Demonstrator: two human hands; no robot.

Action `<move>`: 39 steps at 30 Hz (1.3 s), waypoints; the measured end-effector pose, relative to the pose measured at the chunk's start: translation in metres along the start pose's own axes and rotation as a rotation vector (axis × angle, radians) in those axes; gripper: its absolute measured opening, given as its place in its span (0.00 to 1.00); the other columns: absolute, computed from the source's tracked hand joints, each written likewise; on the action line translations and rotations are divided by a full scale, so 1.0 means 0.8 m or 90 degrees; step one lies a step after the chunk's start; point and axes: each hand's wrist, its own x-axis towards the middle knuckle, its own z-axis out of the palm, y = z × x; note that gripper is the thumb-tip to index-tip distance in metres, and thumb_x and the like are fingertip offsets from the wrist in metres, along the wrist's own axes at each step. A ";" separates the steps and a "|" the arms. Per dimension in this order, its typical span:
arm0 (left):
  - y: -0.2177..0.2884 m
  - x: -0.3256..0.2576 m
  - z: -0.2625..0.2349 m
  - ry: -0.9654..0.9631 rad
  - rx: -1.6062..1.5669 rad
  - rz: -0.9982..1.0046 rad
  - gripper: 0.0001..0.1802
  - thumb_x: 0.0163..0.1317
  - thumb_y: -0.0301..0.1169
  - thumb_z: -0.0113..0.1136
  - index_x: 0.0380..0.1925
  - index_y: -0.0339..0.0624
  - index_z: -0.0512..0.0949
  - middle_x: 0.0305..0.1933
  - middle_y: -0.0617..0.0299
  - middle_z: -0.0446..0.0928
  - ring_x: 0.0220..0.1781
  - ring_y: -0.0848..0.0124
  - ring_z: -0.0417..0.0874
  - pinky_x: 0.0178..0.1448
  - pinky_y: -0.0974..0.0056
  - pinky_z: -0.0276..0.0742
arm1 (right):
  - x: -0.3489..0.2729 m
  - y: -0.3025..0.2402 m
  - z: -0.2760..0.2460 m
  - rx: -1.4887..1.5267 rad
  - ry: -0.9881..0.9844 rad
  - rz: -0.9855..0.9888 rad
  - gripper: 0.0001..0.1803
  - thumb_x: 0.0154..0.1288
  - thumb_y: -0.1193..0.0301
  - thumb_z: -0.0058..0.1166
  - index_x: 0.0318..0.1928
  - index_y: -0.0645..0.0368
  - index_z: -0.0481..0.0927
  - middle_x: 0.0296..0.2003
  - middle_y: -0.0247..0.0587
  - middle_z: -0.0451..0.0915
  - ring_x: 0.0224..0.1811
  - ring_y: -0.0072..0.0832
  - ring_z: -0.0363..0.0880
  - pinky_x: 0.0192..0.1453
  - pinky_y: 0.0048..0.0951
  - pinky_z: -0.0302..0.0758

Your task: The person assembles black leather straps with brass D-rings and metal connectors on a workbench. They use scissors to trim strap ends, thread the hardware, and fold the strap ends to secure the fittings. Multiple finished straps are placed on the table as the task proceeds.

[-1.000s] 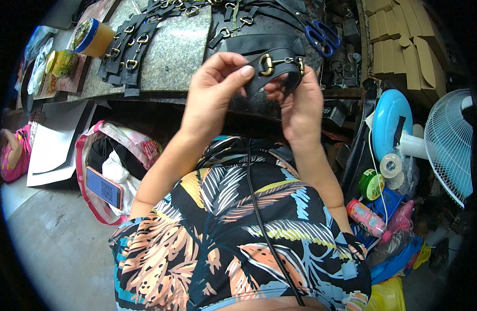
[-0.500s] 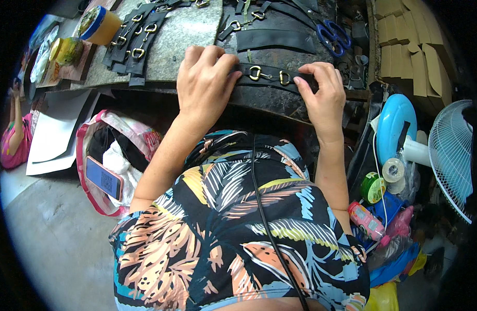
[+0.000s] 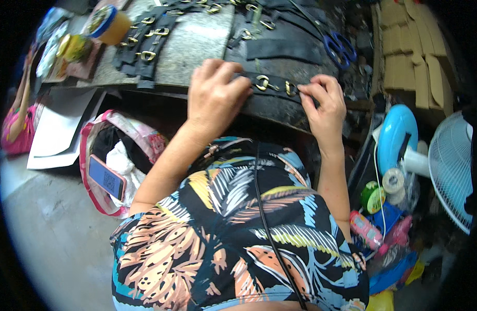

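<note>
A black strap with brass-coloured buckle pieces (image 3: pixel 273 84) lies flat along the near edge of the worktable (image 3: pixel 197 46). My left hand (image 3: pixel 216 96) presses down on the strap's left end with curled fingers. At the right end, my right hand (image 3: pixel 324 103) pinches the strap between thumb and fingertips. Both forearms reach up from my patterned shirt at the bottom.
Several more black straps with buckles (image 3: pixel 145 41) lie in rows on the table, with blue-handled scissors (image 3: pixel 338 47) at the back right. A yellow jar (image 3: pixel 109 23) stands far left. A bag with a phone (image 3: pixel 106 177) sits below; fans (image 3: pixel 451 166), tape rolls and cardboard boxes (image 3: pixel 409 46) crowd the right.
The strap was held up between both hands a second ago. It now lies flat on the table's near edge, with my hands spread apart along it.
</note>
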 end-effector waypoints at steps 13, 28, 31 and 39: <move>0.010 0.030 -0.023 -0.035 -0.182 0.065 0.21 0.48 0.28 0.72 0.45 0.41 0.82 0.39 0.58 0.75 0.36 0.60 0.80 0.43 0.58 0.78 | -0.016 0.013 0.006 0.253 0.090 0.199 0.14 0.68 0.82 0.57 0.53 0.61 0.79 0.54 0.35 0.76 0.39 0.16 0.72 0.43 0.18 0.70; -0.058 0.015 -0.033 0.225 -0.074 -0.174 0.23 0.50 0.25 0.75 0.49 0.40 0.83 0.41 0.53 0.79 0.42 0.55 0.82 0.46 0.57 0.81 | -0.006 0.004 0.003 0.154 0.035 0.180 0.14 0.63 0.83 0.61 0.49 0.62 0.82 0.50 0.40 0.79 0.40 0.25 0.76 0.47 0.25 0.76; -0.075 0.009 -0.028 0.113 0.089 -0.187 0.25 0.52 0.30 0.75 0.52 0.39 0.81 0.38 0.55 0.79 0.40 0.54 0.79 0.47 0.54 0.76 | -0.006 0.004 0.002 0.142 0.029 0.177 0.12 0.63 0.82 0.60 0.48 0.62 0.83 0.49 0.42 0.79 0.43 0.28 0.79 0.48 0.28 0.78; -0.077 0.004 -0.031 0.105 -0.013 -0.219 0.33 0.51 0.34 0.77 0.58 0.38 0.77 0.45 0.51 0.80 0.47 0.52 0.79 0.54 0.54 0.77 | -0.003 0.002 0.001 0.128 0.019 0.165 0.10 0.65 0.81 0.60 0.46 0.62 0.83 0.49 0.42 0.79 0.48 0.32 0.80 0.50 0.29 0.79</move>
